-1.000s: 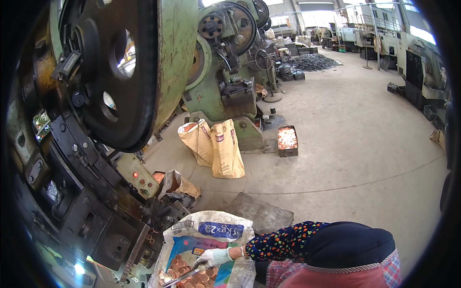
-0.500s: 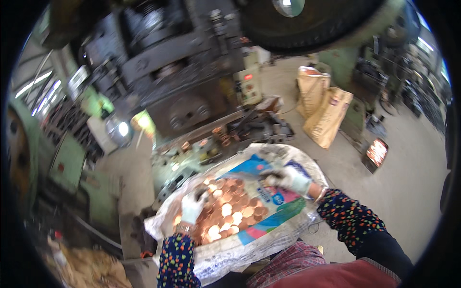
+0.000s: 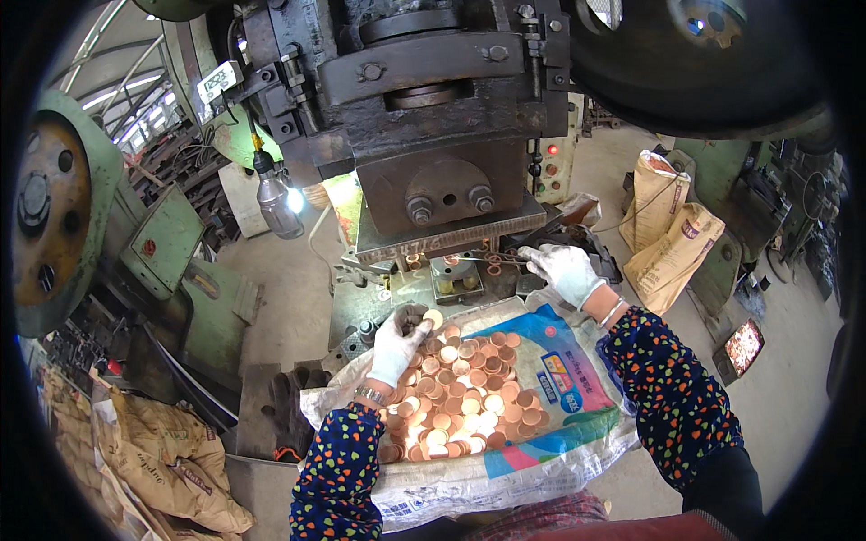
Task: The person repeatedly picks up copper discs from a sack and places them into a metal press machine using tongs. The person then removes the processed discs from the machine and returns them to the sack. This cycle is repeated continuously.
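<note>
In the head view, at 12 o'clock under the press ram (image 3: 442,194), our right hand (image 3: 564,270) pinches a thin tool by the die (image 3: 456,275). Left hand (image 3: 397,347) clamps copper discs (image 3: 460,397) on the sack (image 3: 541,433). Risk: ram drops, crushing fingers.

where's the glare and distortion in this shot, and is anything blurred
Head view: the bare bulb flares white, and daylight blows out the upper left; the copper discs shine where light hits them. Fisheye bends the press and floor toward a black rim. Both gloved hands, left hand and right hand, look sharp.
</note>
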{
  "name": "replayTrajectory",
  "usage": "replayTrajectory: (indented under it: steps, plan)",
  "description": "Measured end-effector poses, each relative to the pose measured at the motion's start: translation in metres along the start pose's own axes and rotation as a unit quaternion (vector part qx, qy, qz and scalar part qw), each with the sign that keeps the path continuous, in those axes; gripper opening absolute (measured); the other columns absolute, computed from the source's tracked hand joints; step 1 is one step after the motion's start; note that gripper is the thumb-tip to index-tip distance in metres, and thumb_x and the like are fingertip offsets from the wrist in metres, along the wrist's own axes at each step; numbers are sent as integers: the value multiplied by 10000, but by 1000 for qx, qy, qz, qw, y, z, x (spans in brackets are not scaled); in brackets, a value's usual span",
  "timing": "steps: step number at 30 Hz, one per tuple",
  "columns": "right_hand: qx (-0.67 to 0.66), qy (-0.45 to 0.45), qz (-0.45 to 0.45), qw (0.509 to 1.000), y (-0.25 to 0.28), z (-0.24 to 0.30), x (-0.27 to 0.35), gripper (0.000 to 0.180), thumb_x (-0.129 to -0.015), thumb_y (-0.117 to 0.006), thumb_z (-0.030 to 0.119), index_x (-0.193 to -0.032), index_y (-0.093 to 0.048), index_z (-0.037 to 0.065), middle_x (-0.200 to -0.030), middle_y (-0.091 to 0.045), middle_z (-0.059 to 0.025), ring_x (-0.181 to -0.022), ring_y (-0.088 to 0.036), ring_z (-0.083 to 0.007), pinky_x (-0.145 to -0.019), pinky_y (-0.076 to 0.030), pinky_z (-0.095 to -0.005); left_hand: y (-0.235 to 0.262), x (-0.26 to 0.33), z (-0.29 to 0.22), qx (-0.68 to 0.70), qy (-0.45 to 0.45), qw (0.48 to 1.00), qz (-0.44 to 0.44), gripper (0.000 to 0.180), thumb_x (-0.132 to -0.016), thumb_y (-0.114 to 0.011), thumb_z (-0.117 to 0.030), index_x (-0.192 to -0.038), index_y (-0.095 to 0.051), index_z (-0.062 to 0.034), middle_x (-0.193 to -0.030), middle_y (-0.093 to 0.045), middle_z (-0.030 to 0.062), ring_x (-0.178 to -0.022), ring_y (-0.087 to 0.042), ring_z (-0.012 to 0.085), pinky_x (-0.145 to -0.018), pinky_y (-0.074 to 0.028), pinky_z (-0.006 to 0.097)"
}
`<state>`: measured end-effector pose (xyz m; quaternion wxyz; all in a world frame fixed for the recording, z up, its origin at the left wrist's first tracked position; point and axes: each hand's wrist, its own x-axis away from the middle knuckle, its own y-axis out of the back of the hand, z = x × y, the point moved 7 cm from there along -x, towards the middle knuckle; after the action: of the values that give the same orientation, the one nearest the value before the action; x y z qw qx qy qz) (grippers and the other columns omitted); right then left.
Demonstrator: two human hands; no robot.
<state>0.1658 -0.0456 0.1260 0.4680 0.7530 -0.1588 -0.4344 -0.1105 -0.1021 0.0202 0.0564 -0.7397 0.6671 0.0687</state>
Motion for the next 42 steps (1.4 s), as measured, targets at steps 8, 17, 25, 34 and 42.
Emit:
replayTrajectory:
  steps: [8,17,25,34,42]
  plan:
    - [-86,-10,-95,992,-5,-21,0,294,-940,-471,292,-1179,-583,163,-935,-651,-101,-805,-637,-261,-692,-505,-363,-1,-66,8,76,-24,995,-67,198,-861,-667,-129,-1022,-618,-23,-880,-653,29,-691,-610,77,-572,-496,193]
    - [-195,-79,9,978,-1,-20,29,342,-892,-535,279,-1186,-607,121,-896,-646,-167,-803,-619,-327,-710,-495,-399,-22,-112,-9,-374,-54,899,-223,480,-715,-736,-486,-820,-686,-21,-777,-669,191,-743,-661,315,-673,-515,376]
    - [-164,-35,20,986,-6,-8,20,316,-923,-494,315,-1165,-599,141,-880,-654,-130,-806,-629,-298,-695,-502,-394,-37,-110,-27,-500,-214,824,-160,334,-841,-618,-400,-869,-692,-75,-738,-644,179,-699,-622,359,-643,-513,422]
    - [-83,-22,38,996,0,11,19,284,-933,-479,304,-1144,-593,153,-851,-661,-101,-787,-638,-279,-679,-512,-390,-35,-77,-41,-433,-245,863,-92,231,-860,-593,-317,-967,-676,-130,-919,-602,137,-857,-596,318,-730,-488,399]
    - [-185,4,70,980,23,50,69,265,-924,-504,291,-1123,-607,148,-850,-649,-102,-754,-629,-280,-666,-502,-389,8,23,-16,-401,-88,898,158,312,-846,-613,-349,-1060,-663,-127,-997,-642,97,-952,-609,265,-841,-480,363]
